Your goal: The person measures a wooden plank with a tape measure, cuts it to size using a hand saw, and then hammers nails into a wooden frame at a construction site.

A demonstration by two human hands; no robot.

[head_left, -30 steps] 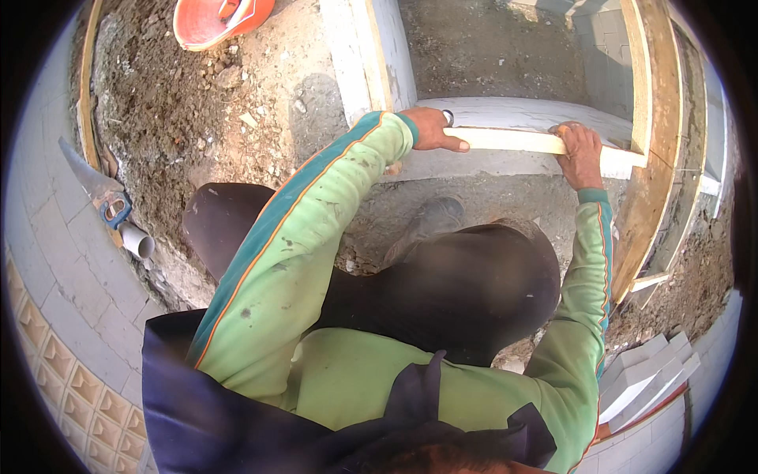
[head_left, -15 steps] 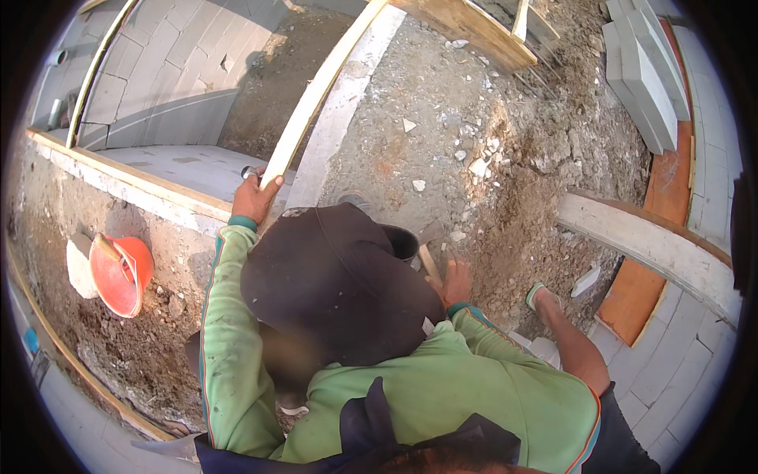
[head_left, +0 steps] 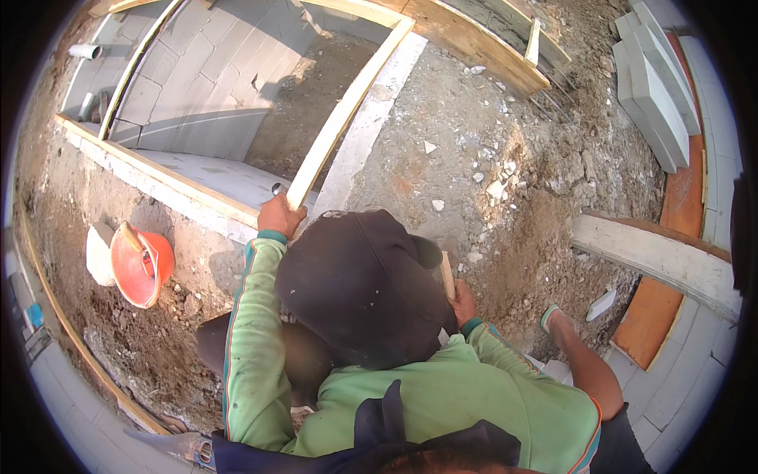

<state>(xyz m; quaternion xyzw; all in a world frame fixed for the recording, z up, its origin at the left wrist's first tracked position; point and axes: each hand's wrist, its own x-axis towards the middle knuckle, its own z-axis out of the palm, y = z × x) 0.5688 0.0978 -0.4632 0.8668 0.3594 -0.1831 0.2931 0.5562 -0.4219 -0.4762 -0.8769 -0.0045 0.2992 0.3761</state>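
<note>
The right hand [head_left: 464, 304], spread flat a moment ago, now appears curled round a short wooden piece [head_left: 447, 273] right of centre, so only the left hand [head_left: 280, 216], clasping its near end, seems to steady the timber strip [head_left: 347, 117] at upper centre.

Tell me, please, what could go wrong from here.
The wooden strip might shift if the left grip slackens at its near end. The right grip, at a short wooden piece, could knock the foot to its right if it swings out. The saw at lower left might nick someone.
</note>
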